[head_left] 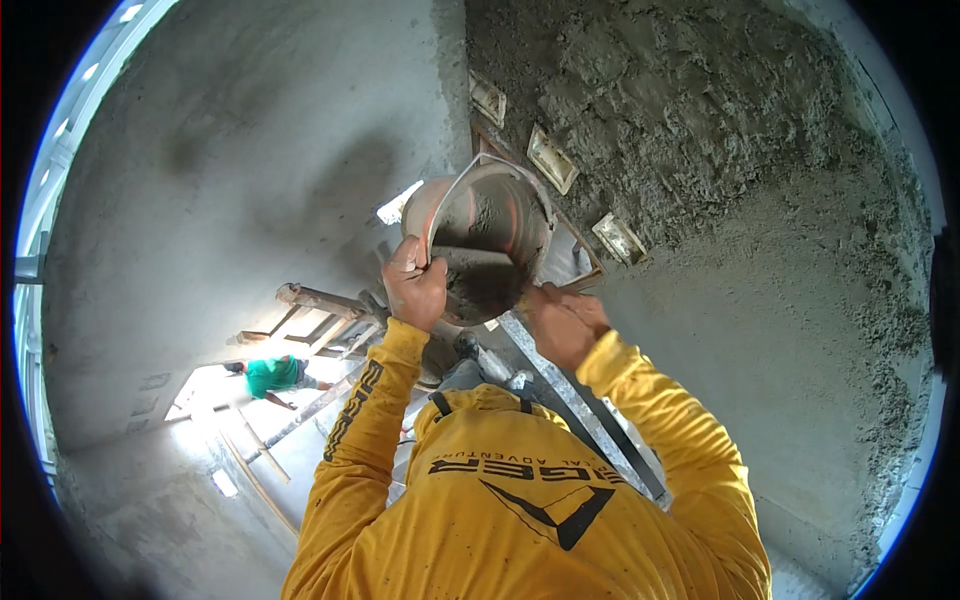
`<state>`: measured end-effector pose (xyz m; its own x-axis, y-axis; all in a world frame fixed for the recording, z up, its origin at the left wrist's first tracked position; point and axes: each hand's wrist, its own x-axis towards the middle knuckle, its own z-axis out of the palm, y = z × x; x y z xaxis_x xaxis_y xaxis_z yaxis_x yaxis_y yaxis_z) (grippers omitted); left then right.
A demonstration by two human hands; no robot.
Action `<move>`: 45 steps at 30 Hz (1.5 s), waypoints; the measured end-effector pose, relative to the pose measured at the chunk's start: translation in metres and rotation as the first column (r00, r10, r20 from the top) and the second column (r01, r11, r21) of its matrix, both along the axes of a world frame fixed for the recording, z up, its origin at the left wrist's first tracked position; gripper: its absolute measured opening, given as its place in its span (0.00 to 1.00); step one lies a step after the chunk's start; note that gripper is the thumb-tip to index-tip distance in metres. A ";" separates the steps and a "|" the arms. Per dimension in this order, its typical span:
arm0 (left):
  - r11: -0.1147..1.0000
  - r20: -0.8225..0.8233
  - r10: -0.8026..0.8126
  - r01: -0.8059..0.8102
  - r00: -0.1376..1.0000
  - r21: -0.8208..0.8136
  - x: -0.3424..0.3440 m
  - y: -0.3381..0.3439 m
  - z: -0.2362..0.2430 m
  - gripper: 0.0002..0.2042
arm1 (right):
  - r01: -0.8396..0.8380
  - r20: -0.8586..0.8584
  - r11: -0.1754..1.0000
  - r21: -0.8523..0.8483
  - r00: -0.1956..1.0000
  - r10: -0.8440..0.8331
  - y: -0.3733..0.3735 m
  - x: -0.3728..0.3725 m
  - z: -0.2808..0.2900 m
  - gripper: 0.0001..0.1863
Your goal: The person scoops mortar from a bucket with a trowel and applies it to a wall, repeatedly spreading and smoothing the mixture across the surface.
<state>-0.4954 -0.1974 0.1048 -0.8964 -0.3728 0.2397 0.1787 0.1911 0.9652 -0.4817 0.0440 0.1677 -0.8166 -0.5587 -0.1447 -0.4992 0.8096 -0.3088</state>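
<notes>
A round bucket (415,212), smeared with grey mortar, is tilted so that its mouth faces me, with its wire handle (462,172) lying over the rim. Wet mortar (488,215) coats the inside. Across the mouth runs a straight pale edge (475,256), perhaps of a flat tool; its full shape is hidden. My left hand (415,288) is closed on the bucket's left rim, thumb toward the mouth. At the lower right rim my right hand (565,325) is closed too; whether it grips the rim or a tool's handle cannot be made out.
Ahead stands a wall, smooth grey (250,130) at left and rough wet plaster (690,110) at right. Pale rectangular blocks (553,160) line the plaster's edge. Below are wooden framing (330,303) and a long metal beam (570,395). A person in green (272,375) is lower left.
</notes>
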 end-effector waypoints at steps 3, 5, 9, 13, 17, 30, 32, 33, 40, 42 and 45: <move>0.974 -0.059 -0.085 0.071 0.995 -0.215 -0.004 0.003 0.024 0.04 | 0.141 -0.194 0.990 -0.003 0.971 -0.139 0.009 -0.001 0.001 0.23; 0.944 -0.062 -0.149 0.123 0.987 -0.306 -0.005 0.015 0.049 0.05 | 0.287 -0.280 0.956 0.059 0.924 -0.260 0.017 -0.006 -0.010 0.23; 0.913 -0.182 -0.266 0.186 0.947 -0.364 -0.013 0.048 0.081 0.08 | 0.254 0.065 0.965 -0.064 0.966 -0.249 0.027 0.005 -0.015 0.21; 0.958 -0.146 -0.200 0.162 0.969 -0.237 -0.007 0.053 0.053 0.08 | 0.405 0.451 0.833 -0.376 0.866 -0.217 0.020 0.024 -0.018 0.19; 0.997 -0.041 -0.048 0.050 0.998 0.058 0.002 0.042 0.018 0.06 | 0.729 0.891 0.609 -0.313 0.447 -0.077 0.021 0.019 -0.008 0.23; 0.713 0.368 0.670 -0.698 0.645 -0.075 0.154 -0.115 -0.178 0.05 | -0.030 0.345 0.969 -0.245 0.931 0.116 0.012 -0.031 0.016 0.22; 0.649 0.361 0.743 -0.738 0.563 -0.183 0.194 -0.132 -0.181 0.04 | 0.214 0.794 0.940 -0.266 0.601 0.088 -0.003 -0.046 0.018 0.19; 0.598 0.374 0.777 -0.779 0.506 -0.188 0.208 -0.132 -0.177 0.03 | 0.266 0.851 0.934 -0.237 0.521 0.067 -0.005 -0.061 0.013 0.19; 0.462 0.417 0.846 -0.849 0.333 -0.258 0.235 -0.139 -0.155 0.07 | 0.706 0.645 0.643 -0.296 0.645 -0.411 0.187 -0.266 -0.014 0.16; 0.434 0.365 0.853 -0.895 0.372 -0.104 0.236 -0.135 -0.150 0.06 | 0.670 0.557 0.578 -0.466 0.730 -0.397 0.170 -0.254 0.034 0.13; 0.463 0.434 0.842 -0.841 0.320 -0.278 0.231 -0.149 -0.154 0.05 | 0.466 0.057 0.824 -0.323 0.878 -0.475 0.134 -0.223 0.059 0.13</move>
